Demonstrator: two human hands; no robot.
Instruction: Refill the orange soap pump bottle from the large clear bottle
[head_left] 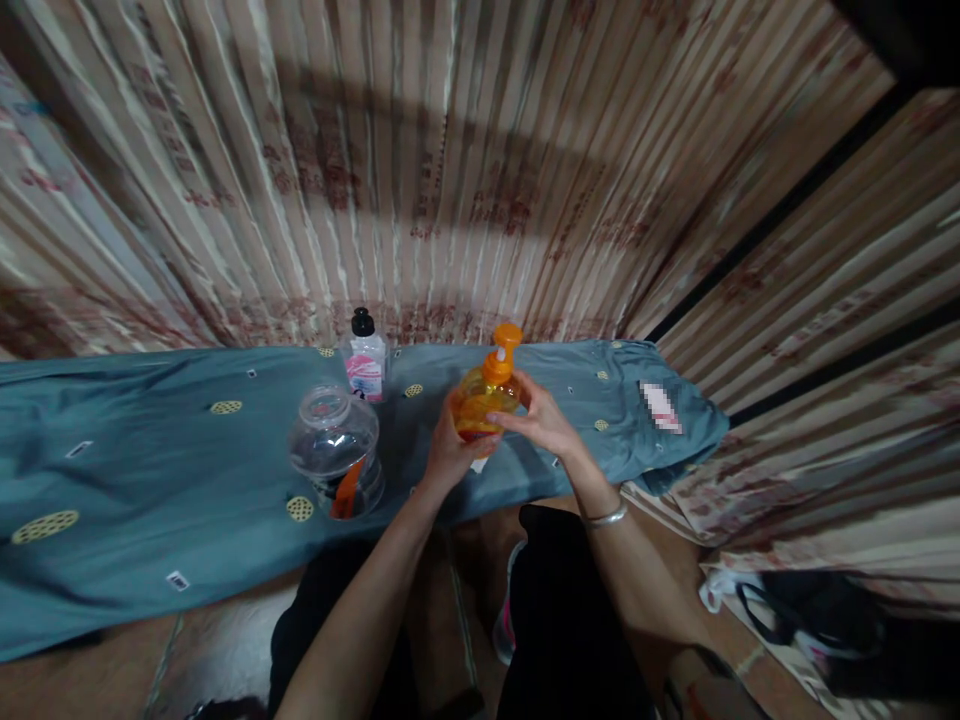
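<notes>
Hugging the orange pump bottle (pixel 484 395), the left hand (pixel 454 444) and right hand (pixel 545 418) are curled around its sides over the blue-green cloth (pixel 165 440); to the left, a clear jar (pixel 337 448) stands near, and a pink-labelled bottle (pixel 365 372) with a black cap (pixel 363 321) stands just behind it

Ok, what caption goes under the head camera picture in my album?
Left hand and right hand hold an orange pump bottle near a clear jar and a black-capped bottle on blue-green cloth.
</notes>
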